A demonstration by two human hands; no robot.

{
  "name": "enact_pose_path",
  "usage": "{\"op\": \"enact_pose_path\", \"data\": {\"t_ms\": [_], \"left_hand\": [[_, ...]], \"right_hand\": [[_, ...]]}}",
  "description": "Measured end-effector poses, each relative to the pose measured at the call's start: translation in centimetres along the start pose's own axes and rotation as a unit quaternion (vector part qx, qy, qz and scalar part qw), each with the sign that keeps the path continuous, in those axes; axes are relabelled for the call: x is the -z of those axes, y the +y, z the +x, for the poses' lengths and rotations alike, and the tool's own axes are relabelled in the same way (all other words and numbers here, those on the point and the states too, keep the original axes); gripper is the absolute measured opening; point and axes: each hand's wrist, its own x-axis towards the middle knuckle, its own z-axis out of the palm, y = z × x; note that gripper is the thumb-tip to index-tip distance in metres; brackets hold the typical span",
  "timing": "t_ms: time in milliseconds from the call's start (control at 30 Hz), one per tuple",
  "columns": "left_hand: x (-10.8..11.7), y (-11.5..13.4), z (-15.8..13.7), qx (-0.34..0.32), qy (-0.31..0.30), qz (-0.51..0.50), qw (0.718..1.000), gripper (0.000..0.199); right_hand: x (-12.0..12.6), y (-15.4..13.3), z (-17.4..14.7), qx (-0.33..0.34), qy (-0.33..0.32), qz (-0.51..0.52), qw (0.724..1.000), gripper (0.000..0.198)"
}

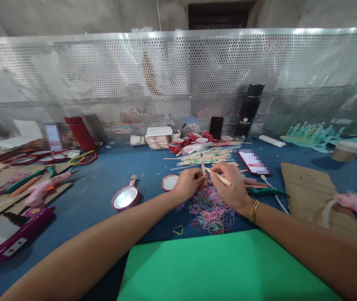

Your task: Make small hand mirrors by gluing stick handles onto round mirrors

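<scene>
My left hand (188,182) pinches the lower end of a thin, flat pinkish stick (202,162), which stands nearly upright. Closed around a pale, pen-like tool (224,179), my right hand (233,186) brings its tip close to the stick; whether they touch I cannot tell. Just below both hands lies a heap of coloured rubber bands (212,213), with one yellow band (178,229) apart from it. A small round red-rimmed piece (169,182) rests beside my left wrist. Behind my hands, several thin sticks (208,156) are spread out.
A green sheet (225,267) covers the front edge. On the left are a round mirror-like piece (125,198), a pink glue gun (44,188) and a purple power strip (18,240). Rightward are a phone (252,162), cardboard (310,188) and a black flask (250,110).
</scene>
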Motion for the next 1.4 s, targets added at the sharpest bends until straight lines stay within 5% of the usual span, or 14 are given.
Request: {"op": "enact_pose_path", "data": {"t_ms": [733,1400], "left_hand": [[0.1,0.1,0.0,0.006,0.008,-0.050,0.999,0.033],[0.6,1.0,0.0,0.039,-0.001,-0.072,0.997,0.035]], "right_hand": [[0.8,0.0,1.1,0.125,-0.019,0.002,0.992,0.016],[0.9,0.9,0.5,0.129,-0.028,0.012,0.991,0.013]]}}
